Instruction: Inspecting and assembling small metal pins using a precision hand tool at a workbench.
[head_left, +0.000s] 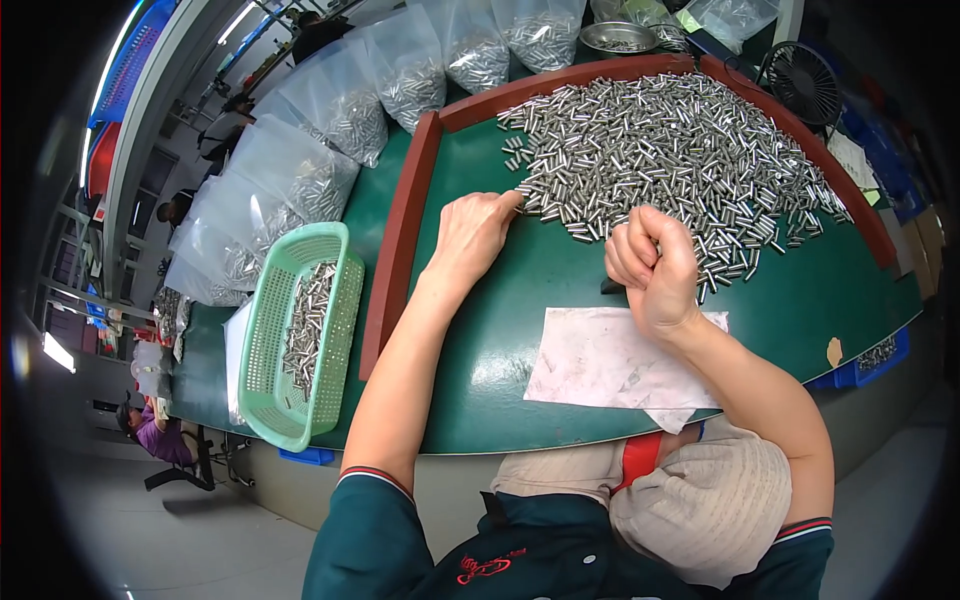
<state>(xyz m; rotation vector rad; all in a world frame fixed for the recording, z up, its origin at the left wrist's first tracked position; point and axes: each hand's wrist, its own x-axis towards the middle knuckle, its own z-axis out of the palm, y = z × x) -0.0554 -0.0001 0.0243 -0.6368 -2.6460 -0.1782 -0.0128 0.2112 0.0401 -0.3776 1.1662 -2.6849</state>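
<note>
A wide heap of small silvery metal pins (660, 150) lies on the green tabletop (480, 350). My left hand (472, 238) is at the heap's left edge, fingers drawn together and fingertips touching the nearest pins; whatever they pinch is hidden. Curled closed, my right hand (655, 265) hovers at the front of the heap. A small dark piece (611, 287) shows beside its fingers, and I cannot tell whether it is held. Below that hand, a stained whitish cloth (590, 365) is spread near the table's front edge.
Reddish-brown wooden rails (405, 240) border the heap. Left of them stands a light green basket (262, 350) with pins inside. Clear plastic bags (410, 85) of pins line the back and left. A metal bowl (620, 38) and a black fan (803, 85) stand behind.
</note>
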